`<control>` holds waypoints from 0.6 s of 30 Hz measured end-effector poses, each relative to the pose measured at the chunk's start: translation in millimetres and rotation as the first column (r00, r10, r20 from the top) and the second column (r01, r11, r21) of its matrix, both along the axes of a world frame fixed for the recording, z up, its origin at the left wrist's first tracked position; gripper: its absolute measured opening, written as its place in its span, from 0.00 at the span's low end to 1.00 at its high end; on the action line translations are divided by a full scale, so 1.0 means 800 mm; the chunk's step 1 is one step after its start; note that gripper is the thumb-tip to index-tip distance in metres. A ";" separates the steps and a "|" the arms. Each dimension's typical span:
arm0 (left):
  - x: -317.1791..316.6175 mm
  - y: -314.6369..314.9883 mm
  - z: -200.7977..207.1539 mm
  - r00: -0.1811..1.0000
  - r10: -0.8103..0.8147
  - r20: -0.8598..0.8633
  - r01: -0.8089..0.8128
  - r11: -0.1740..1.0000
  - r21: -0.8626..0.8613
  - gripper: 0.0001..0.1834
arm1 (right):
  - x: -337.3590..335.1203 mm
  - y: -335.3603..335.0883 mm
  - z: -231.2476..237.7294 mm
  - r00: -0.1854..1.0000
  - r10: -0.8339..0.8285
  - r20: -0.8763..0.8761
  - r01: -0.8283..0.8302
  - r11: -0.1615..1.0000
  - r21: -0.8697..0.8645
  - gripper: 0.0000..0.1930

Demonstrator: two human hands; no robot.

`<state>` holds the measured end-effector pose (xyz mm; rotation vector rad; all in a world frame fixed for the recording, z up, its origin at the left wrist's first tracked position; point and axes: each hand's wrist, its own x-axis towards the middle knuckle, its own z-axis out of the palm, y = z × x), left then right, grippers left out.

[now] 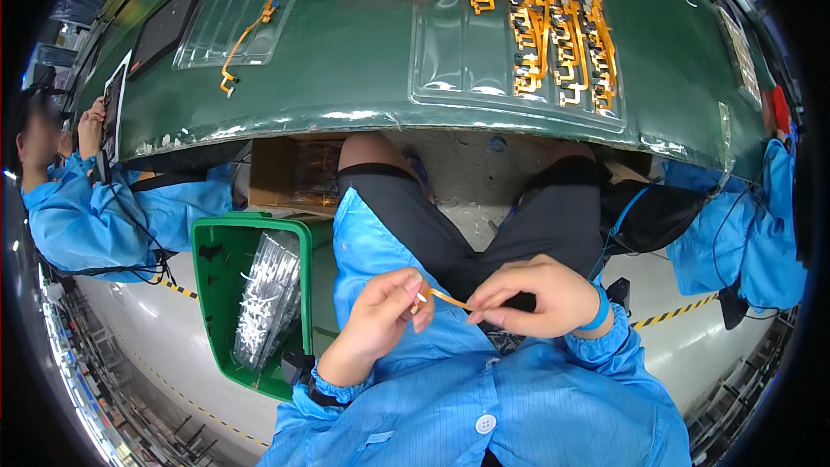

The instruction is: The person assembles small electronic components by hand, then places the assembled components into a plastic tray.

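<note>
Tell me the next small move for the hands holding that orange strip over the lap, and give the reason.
Probably lift the orange flex strip up to the green table. Both the left hand and right hand pinch it above the lap, below the table edge, while similar orange strips lie in the clear tray on top.

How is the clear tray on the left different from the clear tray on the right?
The left tray holds just one orange strip; the right tray is piled with many orange strips. The left tray looks smaller than the right tray. Both are clear plastic on the green table.
</note>
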<state>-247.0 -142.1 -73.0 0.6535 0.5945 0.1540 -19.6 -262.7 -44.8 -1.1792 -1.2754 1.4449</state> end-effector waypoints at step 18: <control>0.028 -0.012 0.015 0.971 0.236 0.051 0.042 -0.376 0.926 0.12 | -0.042 0.035 -0.008 0.953 -0.289 0.087 0.285 0.957 0.059 0.07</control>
